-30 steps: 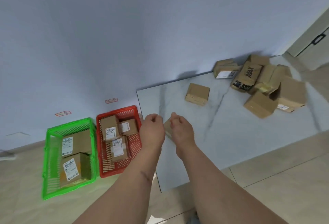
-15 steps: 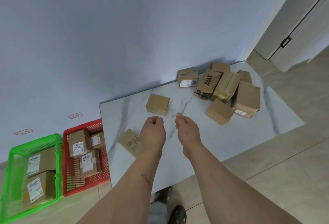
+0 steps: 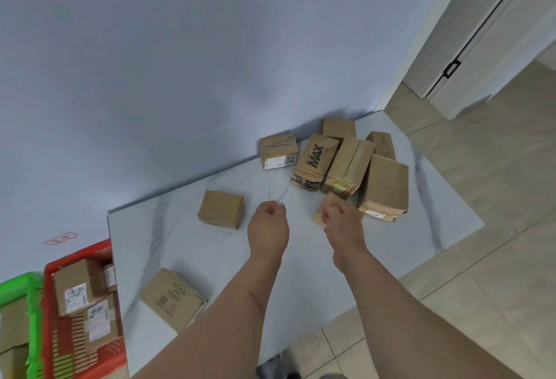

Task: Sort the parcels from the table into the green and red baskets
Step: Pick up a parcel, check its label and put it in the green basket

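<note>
Brown cardboard parcels lie on the marble table (image 3: 421, 213). A flat MYFA parcel (image 3: 171, 299) is near the left front edge and a plain box (image 3: 221, 208) sits mid-table. A pile (image 3: 346, 162) at the back right includes a MAX pouch (image 3: 314, 162) and a large box (image 3: 385, 186). My left hand (image 3: 267, 225) hovers over bare table, fingers loosely curled, holding nothing. My right hand (image 3: 340, 225), blurred and loosely curled, hangs in front of a small parcel (image 3: 316, 219) at the pile's near edge; no grip shows. The red basket (image 3: 78, 255) and green basket (image 3: 18, 285) stand on the floor at left, both holding labelled parcels.
A blue-grey wall runs behind the table, with a small red label (image 3: 60, 238) on it above the baskets. A white door (image 3: 481, 32) stands at the far right. Beige floor tiles surround the table, and a dark shoe (image 3: 270, 369) shows at the bottom edge.
The view has swung right, away from the baskets. Both hands left the flat MYFA parcel at the table's left and moved toward the pile; the right hand now overlaps a small parcel.
</note>
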